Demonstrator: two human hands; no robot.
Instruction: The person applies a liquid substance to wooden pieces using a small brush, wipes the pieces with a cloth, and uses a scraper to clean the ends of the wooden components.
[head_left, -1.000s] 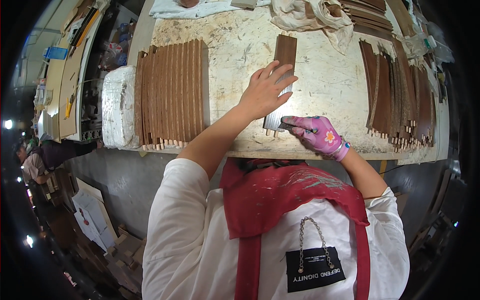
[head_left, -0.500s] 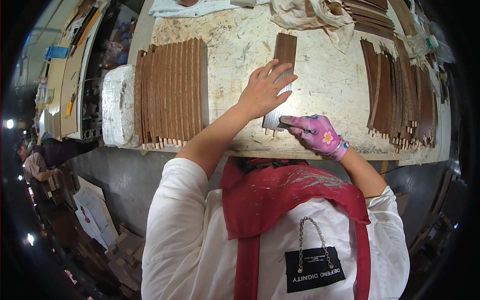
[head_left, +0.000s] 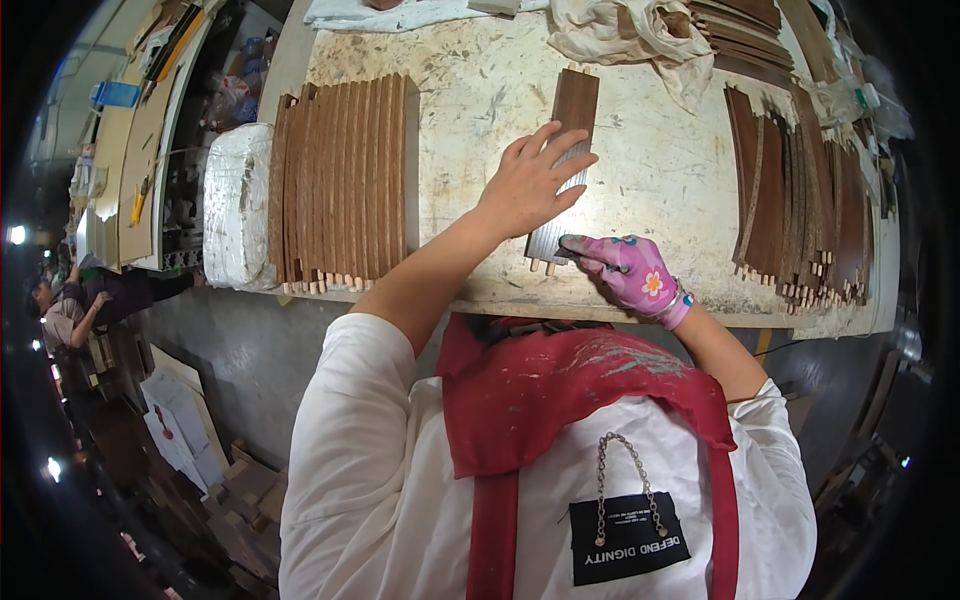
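Head view: the board (head_left: pixel 576 108) lies on the counter (head_left: pixel 470 120), its length running away from the near edge, with pegs (head_left: pixel 542 267) jutting from its near end. The left hand (head_left: pixel 528 184) spreads across the board's middle, fingers wide apart and gripping nothing. The pink-gloved right hand (head_left: pixel 632 276) has its fingers drawn narrow at the near right corner — whether they pinch anything, I cannot tell. To do this well, the left hand should press evenly so the board cannot skid, its fingertips out of the right hand's path. The right fingers would best work low and light along the board's length, easing off at the pegs — a snag there could twist it. The left forearm overlaps the near corner of the left stack (head_left: pixel 345 180) in this view, so that elbow deserves care.
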